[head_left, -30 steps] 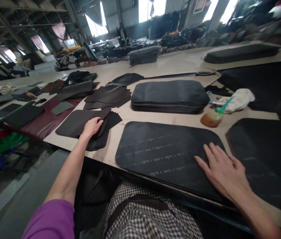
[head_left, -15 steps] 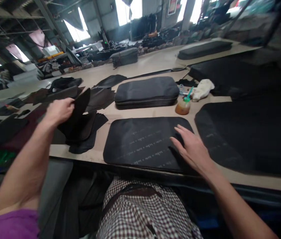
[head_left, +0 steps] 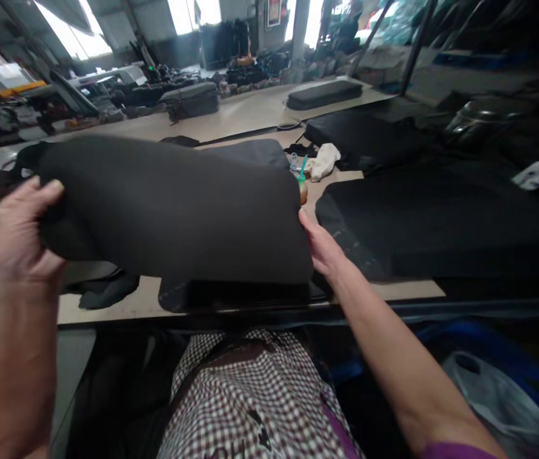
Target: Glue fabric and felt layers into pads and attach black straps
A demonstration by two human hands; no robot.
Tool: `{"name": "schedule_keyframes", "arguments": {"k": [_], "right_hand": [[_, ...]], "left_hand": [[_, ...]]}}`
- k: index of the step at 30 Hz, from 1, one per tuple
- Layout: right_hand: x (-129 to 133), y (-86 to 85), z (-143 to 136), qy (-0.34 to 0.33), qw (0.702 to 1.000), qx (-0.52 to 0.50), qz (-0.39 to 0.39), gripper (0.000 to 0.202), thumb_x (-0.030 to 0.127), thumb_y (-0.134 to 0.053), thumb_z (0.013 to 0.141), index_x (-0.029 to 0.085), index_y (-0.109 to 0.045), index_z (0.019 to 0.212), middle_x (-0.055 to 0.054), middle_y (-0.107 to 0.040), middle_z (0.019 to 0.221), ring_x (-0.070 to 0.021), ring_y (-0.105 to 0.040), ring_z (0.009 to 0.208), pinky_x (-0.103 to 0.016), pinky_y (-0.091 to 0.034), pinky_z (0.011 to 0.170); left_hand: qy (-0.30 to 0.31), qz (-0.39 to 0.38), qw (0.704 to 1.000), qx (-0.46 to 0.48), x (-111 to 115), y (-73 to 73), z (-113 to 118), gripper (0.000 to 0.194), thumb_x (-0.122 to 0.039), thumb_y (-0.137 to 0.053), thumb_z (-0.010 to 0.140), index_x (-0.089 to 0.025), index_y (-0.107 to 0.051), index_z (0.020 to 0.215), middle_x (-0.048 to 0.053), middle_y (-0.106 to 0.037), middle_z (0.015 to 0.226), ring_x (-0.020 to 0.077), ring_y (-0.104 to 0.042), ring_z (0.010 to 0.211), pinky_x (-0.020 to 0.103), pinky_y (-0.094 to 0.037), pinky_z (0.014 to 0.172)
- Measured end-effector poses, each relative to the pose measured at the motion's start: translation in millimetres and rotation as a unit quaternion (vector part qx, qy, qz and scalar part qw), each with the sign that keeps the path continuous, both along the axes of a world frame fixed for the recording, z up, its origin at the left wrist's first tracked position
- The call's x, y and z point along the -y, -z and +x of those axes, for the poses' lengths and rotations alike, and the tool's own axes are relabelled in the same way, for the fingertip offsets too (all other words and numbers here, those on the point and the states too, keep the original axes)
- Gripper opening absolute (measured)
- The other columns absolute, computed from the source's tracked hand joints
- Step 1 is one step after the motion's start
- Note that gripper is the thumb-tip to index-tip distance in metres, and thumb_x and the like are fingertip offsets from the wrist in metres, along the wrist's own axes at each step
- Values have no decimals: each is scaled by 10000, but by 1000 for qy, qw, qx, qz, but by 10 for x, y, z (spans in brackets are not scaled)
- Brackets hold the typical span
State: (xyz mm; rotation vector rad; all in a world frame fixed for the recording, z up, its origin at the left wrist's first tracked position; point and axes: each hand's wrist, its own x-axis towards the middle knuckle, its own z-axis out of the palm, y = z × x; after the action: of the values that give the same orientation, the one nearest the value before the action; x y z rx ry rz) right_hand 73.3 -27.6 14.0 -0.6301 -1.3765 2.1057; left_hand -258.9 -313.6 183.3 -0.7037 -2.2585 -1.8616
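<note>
My left hand (head_left: 18,233) pinches one end of the sheet (head_left: 178,207), my right hand (head_left: 324,247) the other, long axis sideways; the apron (head_left: 241,398) lettering seems too cropped to read.

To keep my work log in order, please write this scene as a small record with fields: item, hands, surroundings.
held item: dark flexible sheet, raised above table
left hand: grips its left end
right hand: holds its right edge
below sheet: dark panel, mostly hidden
beyond sheet: green-tipped bottle, partly hidden; white cloth
</note>
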Motion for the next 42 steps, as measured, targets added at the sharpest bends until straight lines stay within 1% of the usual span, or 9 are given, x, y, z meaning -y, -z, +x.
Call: {"name": "schedule_keyframes", "arguments": {"k": [3, 6, 8, 10, 14, 17, 19, 28, 42], "right_hand": [[-77, 20, 209, 44, 999, -6, 1, 493, 533, -833, 791, 191, -718, 1128, -99, -793, 1131, -278, -773, 987, -462, -625, 941], [-199, 171, 366, 128, 990, 42, 48, 485, 467, -909, 696, 189, -720, 1045, -72, -810, 1000, -264, -774, 897, -443, -627, 905], [-287, 284, 431, 150, 975, 110, 120, 487, 501, -890, 709, 180, -718, 1032, -74, -808, 948, -270, -766, 883, -447, -620, 885], [-357, 360, 463, 155, 945, 182, 224, 499, 514, -850, 752, 171, -719, 1089, -88, -806, 976, -280, -754, 921, -452, -605, 887], [-418, 383, 438, 171, 845, 298, 410, 545, 455, -770, 824, 165, -692, 1280, -104, -795, 1046, -289, -733, 972, -455, -562, 925], [-410, 382, 390, 181, 782, 364, 474, 583, 433, -732, 848, 168, -660, 1363, -123, -782, 1089, -319, -723, 988, -461, -547, 915], [-397, 399, 369, 182, 764, 383, 487, 597, 435, -714, 857, 172, -641, 1388, -128, -774, 1118, -333, -717, 1001, -460, -545, 898], [-419, 479, 361, 196, 749, 385, 503, 596, 465, -702, 836, 195, -641, 1363, -106, -760, 1030, -318, -699, 909, -438, -540, 815], [-417, 466, 378, 196, 764, 380, 484, 599, 443, -715, 811, 182, -649, 1347, -104, -754, 1012, -317, -699, 915, -456, -543, 842]], "left_hand": [[72, -6, 986, 149, -25, 620, 111, 733, -429, -865, 668, -169, -646, 1318, 16, -769, 1157, 219, -718, 1033, 347, -642, 845], [111, -84, 960, 244, 16, 1237, 168, 629, -488, -934, 583, -137, -705, 1051, 32, -761, 892, 179, -692, 776, 271, -600, 669], [127, -141, 951, 242, 72, 1517, 166, 560, -533, -935, 571, -150, -681, 890, 8, -709, 772, 143, -632, 670, 217, -514, 577], [120, -209, 950, 200, 128, 1669, 148, 534, -592, -901, 594, -174, -650, 811, -14, -656, 690, 135, -580, 608, 209, -435, 522], [95, -350, 930, 65, 181, 1745, 128, 491, -668, -783, 683, -206, -638, 766, -22, -587, 608, 163, -542, 595, 240, -379, 525], [88, -406, 910, -3, 183, 1769, 133, 466, -677, -708, 755, -217, -631, 755, -15, -572, 604, 174, -531, 615, 251, -357, 546], [87, -426, 900, -29, 185, 1791, 132, 467, -684, -675, 791, -221, -628, 759, -12, -582, 624, 176, -536, 630, 257, -350, 565], [91, -461, 881, -48, 168, 1804, 98, 463, -680, -642, 839, -221, -618, 777, -19, -604, 660, 174, -552, 643, 276, -338, 607], [94, -478, 872, -56, 140, 1814, 93, 463, -674, -643, 854, -225, -582, 758, -23, -589, 663, 166, -537, 651, 282, -315, 619]]}}
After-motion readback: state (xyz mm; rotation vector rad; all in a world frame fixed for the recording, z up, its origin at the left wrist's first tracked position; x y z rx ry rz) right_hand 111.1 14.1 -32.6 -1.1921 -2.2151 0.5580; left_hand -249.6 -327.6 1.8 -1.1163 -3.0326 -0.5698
